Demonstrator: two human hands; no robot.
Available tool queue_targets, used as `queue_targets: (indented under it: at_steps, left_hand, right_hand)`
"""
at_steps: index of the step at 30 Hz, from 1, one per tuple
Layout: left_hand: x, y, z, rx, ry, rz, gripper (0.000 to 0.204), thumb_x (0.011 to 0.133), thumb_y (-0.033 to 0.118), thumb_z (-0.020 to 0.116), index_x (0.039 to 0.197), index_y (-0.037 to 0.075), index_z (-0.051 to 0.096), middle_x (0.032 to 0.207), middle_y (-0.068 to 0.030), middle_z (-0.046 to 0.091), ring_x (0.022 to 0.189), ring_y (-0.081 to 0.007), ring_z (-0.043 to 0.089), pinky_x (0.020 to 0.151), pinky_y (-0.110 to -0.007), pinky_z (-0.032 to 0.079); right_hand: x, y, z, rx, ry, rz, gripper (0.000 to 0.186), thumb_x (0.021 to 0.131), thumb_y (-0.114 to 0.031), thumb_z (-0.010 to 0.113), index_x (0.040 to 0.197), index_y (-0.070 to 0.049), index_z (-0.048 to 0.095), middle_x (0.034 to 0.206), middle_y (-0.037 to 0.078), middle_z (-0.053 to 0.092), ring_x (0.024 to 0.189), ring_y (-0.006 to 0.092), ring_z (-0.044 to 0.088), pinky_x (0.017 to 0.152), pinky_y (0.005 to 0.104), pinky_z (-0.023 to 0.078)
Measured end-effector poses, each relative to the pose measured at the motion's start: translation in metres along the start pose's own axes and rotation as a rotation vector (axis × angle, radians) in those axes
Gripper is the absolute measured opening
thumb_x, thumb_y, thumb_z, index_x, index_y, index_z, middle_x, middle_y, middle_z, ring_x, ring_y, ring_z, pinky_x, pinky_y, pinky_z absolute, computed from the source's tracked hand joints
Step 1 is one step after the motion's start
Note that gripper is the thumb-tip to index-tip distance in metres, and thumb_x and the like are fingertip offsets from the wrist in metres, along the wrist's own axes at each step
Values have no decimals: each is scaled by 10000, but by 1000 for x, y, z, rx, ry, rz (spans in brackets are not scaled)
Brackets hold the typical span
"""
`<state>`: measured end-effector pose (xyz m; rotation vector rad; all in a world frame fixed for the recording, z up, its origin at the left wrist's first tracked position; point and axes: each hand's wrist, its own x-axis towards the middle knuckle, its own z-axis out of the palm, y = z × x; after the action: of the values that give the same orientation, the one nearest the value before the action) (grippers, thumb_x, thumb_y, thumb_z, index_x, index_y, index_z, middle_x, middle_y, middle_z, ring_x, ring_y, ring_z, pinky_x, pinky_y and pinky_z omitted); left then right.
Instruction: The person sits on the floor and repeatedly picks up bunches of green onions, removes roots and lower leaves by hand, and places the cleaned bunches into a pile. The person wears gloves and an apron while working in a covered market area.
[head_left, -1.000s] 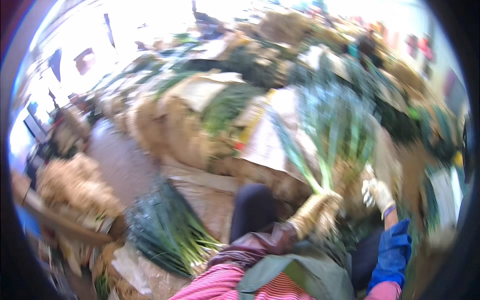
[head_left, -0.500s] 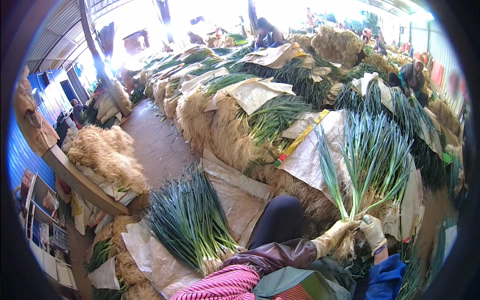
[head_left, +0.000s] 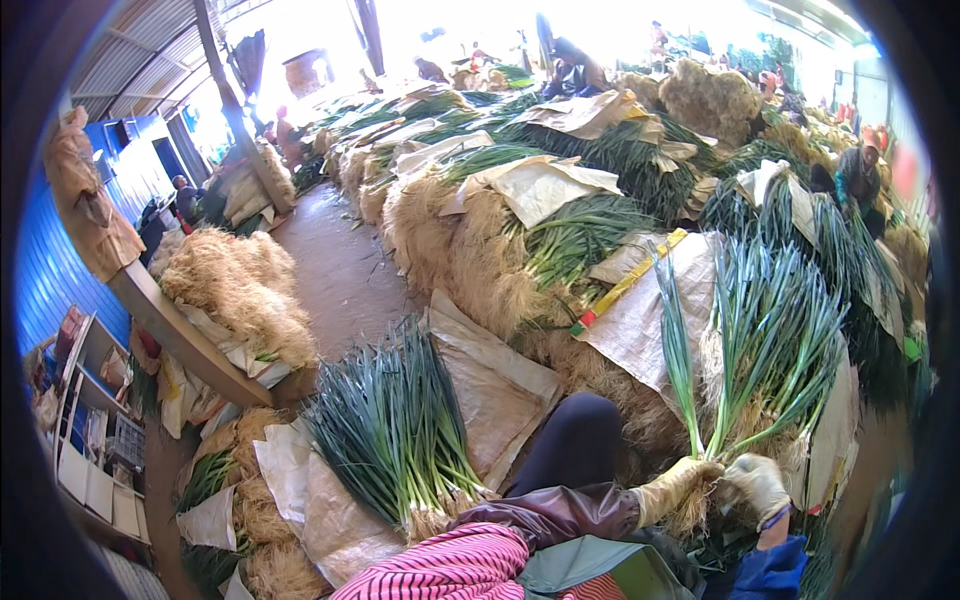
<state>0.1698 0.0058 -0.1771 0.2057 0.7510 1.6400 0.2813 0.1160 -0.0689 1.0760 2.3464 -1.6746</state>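
Observation:
Gloved in tan, my left hand [head_left: 676, 489] is closed round the lower stems of a few green onions [head_left: 686, 405], whose leaves point up and away. My right hand [head_left: 757, 485], in a whitish glove, is just to its right, fingers curled in at the pale roots [head_left: 692, 512]; whether it pinches roots or dry skin is too small to tell. Beyond the hands, a loose spread of green onions [head_left: 775, 320] lies on a pale woven sheet [head_left: 690, 285]. A trimmed-looking pile of green onions [head_left: 385, 420] rests to my left, its white ends toward me.
My dark-clothed knee [head_left: 575, 435] rises between the two piles. A yellow stick with red and green at its end [head_left: 630, 280] lies on the sheet. Long rows of rooty onion bundles [head_left: 450, 240] stretch away. A wooden beam [head_left: 180, 335] stands left. Several people work farther off.
The view has swung slightly left, so the surroundings sit farther right. My right hand has dropped a little along the roots; my left keeps its grip on the green onions.

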Motion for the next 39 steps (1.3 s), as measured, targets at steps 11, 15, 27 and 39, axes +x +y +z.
queue_targets:
  at_steps: [11, 15, 27, 39]
  left_hand:
    - [7, 0, -3, -32, 5, -68, 168, 818, 114, 677, 949, 15, 639, 795, -28, 642, 641, -135, 585, 582, -294, 504]
    - [7, -4, -8, -55, 33, -43, 161, 822, 108, 665, 946, 10, 636, 779, -33, 642, 639, -137, 588, 574, -294, 502]
    - [-24, 22, 1, -65, -41, -22, 197, 854, 204, 649, 920, 20, 630, 837, -86, 664, 735, -190, 633, 666, -323, 531]
    - [-27, 34, 19, -146, 15, -136, 282, 868, 136, 609, 1114, 1, 588, 936, -93, 659, 809, -186, 640, 730, -311, 546]
  right_hand:
    - [45, 41, 20, -474, 349, -472, 160, 829, -184, 654, 906, -45, 663, 810, 141, 663, 760, 304, 651, 687, 358, 501]
    - [36, 21, 33, -471, 437, -605, 117, 835, -146, 645, 792, -39, 624, 708, 116, 628, 674, 265, 633, 630, 352, 490]
    - [32, 47, -2, -800, -236, -50, 180, 785, -71, 515, 754, -22, 686, 606, 119, 648, 505, 292, 633, 532, 425, 538]
    - [56, 47, -19, 710, 273, -43, 406, 904, -438, 573, 832, -45, 649, 598, 60, 626, 455, 173, 589, 415, 280, 465]
